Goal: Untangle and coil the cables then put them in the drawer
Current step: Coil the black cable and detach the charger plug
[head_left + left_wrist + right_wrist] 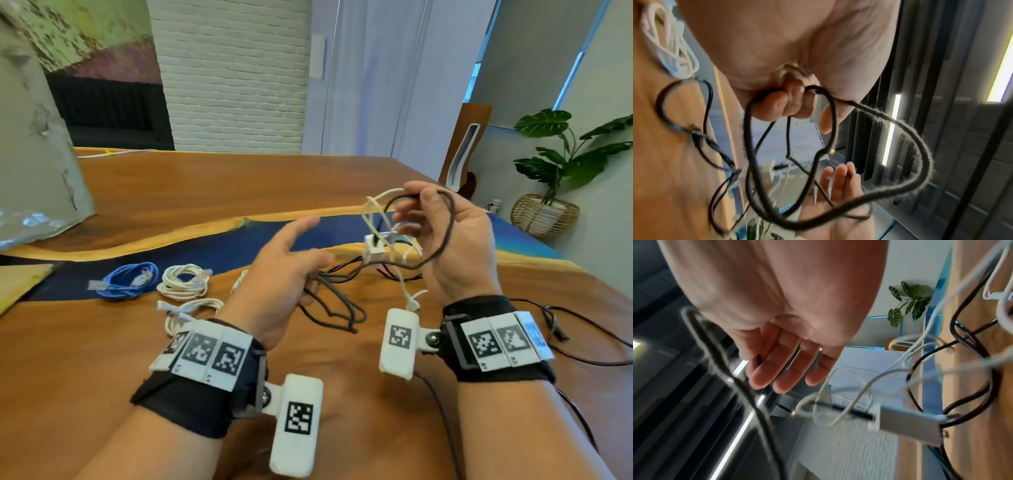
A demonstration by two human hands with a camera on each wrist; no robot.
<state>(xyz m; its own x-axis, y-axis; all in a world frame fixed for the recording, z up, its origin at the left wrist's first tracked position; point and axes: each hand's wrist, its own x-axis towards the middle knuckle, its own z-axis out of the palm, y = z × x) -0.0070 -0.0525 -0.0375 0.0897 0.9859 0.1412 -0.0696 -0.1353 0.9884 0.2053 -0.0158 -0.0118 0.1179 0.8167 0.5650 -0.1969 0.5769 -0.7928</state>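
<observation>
Three coiled cables (pixel 181 281) lie beside two hands' tangle (pixel 394 240).

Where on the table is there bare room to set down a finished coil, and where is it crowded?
Free: the wood near the person, between the two wrists, and the far stretch of the table beyond the blue strip. Crowded: the blue coil and the white coils at left, the loose black cable at centre, and the tangle under the right hand.

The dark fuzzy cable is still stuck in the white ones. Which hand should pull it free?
Probably the left hand: its curled fingers already grip the dark fuzzy cable. The right hand holds up the white cables, with a loop of the dark one.
</observation>
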